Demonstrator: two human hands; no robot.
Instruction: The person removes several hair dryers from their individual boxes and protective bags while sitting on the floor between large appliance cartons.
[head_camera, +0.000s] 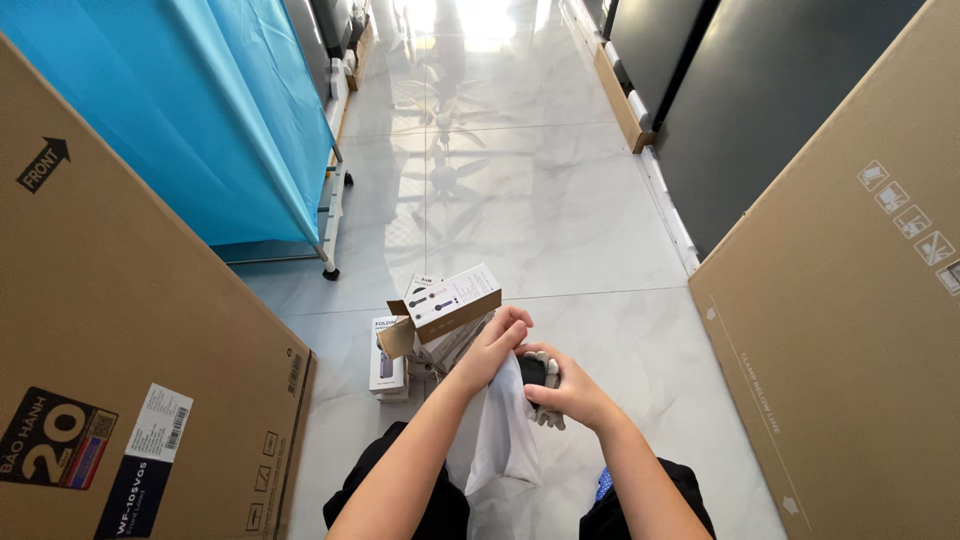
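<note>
Nearest the camera, two bare forearms rise from dark-clothed knees and meet over the floor. The left hand (495, 345) is pinched shut on the top edge of a thin white pouch (503, 430), a soft, limp, slightly translucent bag whose long axis runs almost straight down the view, mouth up at the fingers and closed end hanging toward the knees. The right hand (568, 388) is curled closed around a small dark device (534, 372) with a pale grey rim, held just beside the mouth of the pouch; which way it points cannot be told, since fingers cover most of it.

Just beyond the hands an open cardboard carton (452, 300) lies tilted, white on its printed top face and plain brown on its side, one flap hanging loose at the left. Beside it to the left a smaller white box (386, 365) rests flat on the floor (560, 220), which is glossy pale marble-look tile showing bright reflections.

Large smooth brown cardboard boxes (120, 350) stand at both edges. Farther off, a blue fabric cover (230, 110) drapes a wheeled metal frame on the left, and dark flat panels (760, 110) lean along the right.
</note>
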